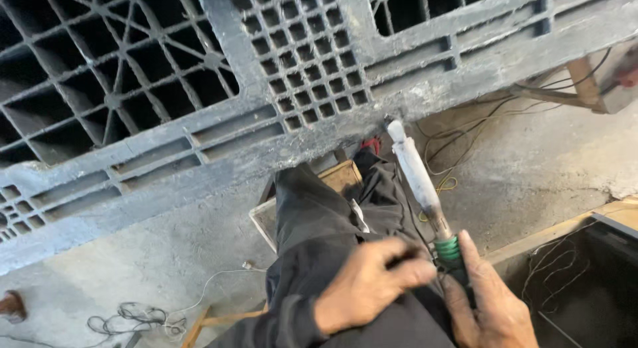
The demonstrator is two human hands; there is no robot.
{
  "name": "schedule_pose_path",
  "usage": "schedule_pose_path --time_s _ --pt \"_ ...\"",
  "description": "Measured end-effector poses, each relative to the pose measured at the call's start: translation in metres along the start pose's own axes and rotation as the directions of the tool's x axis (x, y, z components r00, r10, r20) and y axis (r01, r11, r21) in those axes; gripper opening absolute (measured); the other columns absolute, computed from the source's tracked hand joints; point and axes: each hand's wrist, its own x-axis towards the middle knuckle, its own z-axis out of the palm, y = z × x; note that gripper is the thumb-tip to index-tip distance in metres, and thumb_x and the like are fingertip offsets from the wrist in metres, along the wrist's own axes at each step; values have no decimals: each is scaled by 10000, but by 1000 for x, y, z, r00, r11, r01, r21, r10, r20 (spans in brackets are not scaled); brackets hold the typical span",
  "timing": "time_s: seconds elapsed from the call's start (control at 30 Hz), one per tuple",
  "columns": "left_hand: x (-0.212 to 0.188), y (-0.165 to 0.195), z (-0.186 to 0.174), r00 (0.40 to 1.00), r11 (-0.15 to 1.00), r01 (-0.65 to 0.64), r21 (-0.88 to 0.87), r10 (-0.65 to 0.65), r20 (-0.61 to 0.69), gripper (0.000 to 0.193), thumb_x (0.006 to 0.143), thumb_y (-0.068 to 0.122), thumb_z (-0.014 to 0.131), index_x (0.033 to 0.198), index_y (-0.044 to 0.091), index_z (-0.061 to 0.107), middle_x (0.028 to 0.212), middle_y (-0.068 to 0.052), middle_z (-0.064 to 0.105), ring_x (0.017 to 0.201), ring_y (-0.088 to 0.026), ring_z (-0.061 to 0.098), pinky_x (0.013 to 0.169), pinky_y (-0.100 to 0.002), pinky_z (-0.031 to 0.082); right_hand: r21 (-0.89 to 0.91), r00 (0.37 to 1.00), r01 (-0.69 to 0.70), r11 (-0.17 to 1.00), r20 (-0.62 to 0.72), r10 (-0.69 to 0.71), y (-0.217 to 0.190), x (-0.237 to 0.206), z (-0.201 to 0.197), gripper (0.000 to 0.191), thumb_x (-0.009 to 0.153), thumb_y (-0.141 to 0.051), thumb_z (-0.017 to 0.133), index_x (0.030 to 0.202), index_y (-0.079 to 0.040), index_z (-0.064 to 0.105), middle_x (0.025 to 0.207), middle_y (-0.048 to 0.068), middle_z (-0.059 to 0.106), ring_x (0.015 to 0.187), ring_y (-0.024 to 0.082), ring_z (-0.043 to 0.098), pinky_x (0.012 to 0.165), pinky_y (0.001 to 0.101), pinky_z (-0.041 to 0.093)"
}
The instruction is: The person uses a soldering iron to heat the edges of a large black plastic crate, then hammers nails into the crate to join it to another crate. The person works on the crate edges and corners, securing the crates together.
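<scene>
Both my hands grasp the long tool (421, 182) at its green-wrapped lower end, right hand (488, 301) under, left hand (369, 281) beside, and its axis goes up and slightly left, tip touching the grey plastic pallet (199, 95)

Heat tool (417, 178): long, slim, rod-shaped; pale grey, grimy barrel, narrow metal tip, green-wound collar at the dark handle end. Held tilted, tip up and away, touching the edge of the pallet (199, 89). Pallet: dark grey plastic, open grid and ribbed cells, scuffed, dusty, stood on edge across the floor.
</scene>
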Motion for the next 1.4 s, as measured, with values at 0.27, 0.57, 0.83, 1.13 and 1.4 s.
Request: schedule_pose_path --time_s 0.27,0.57,0.83,1.13,1.4 --pt "17 -20 47 913 638 370 -676 -116 390 425 1042 303 674 1310 -24 637 1223 -55 681 1158 -134 618 1048 -288 487 -108 998 -44 993 40 49 11 -9 -3 832 758 -25 696 1542 -65 422 1116 180 711 1007 333 733 816 401 587" --pt "14 -28 40 909 528 408 -745 -162 383 357 1080 266 667 1277 -32 677 1179 -73 697 1126 -132 618 1035 -266 480 -133 997 -24 991 72 34 -3 -8 -4 830 773 -69 721 1537 -72 397 1166 209 703 1027 385 714 776 420 588" --pt "22 -33 40 869 515 490 -703 -224 442 340 1026 244 696 1254 -8 684 1161 -49 715 1100 -127 646 994 -262 499 -176 997 -22 984 69 34 0 -15 -1 852 786 -91 710 1556 -48 348 1106 183 706 972 359 728 725 423 592" --pt "20 -35 40 837 466 547 -695 -290 464 319 1025 249 713 1210 -10 697 1094 -75 721 972 -145 696 897 -283 570 -193 994 -54 980 81 71 -9 -12 -7 821 791 -121 719 1541 -85 388 1094 190 721 933 379 732 716 440 595" --pt "22 -33 40 829 453 559 -694 -277 486 329 1025 270 715 1221 6 693 1098 -70 719 983 -154 698 905 -296 575 -248 987 -92 964 107 122 -12 -11 -13 859 775 -127 716 1563 -87 377 975 152 714 774 348 741 619 427 591"
